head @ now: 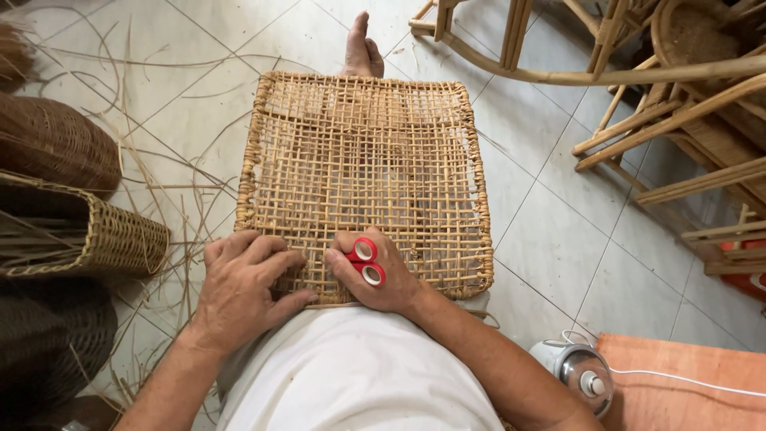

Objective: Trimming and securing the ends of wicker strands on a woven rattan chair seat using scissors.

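Observation:
A square woven rattan panel (363,168) with an open lattice lies across my lap, its far edge toward my foot (361,49). My left hand (243,283) rests flat on the panel's near left corner, fingers spread over the weave. My right hand (371,275) sits at the near edge beside it, with fingers through the red handles of a pair of scissors (365,262). The scissor blades are hidden under the hand. The two hands almost touch.
Woven baskets (80,231) and loose rattan strands (159,183) lie on the tiled floor at left. Rattan chair frames (662,96) stand at upper right. A small white and metal appliance (582,371) with a white cord sits beside an orange board (686,383) at lower right.

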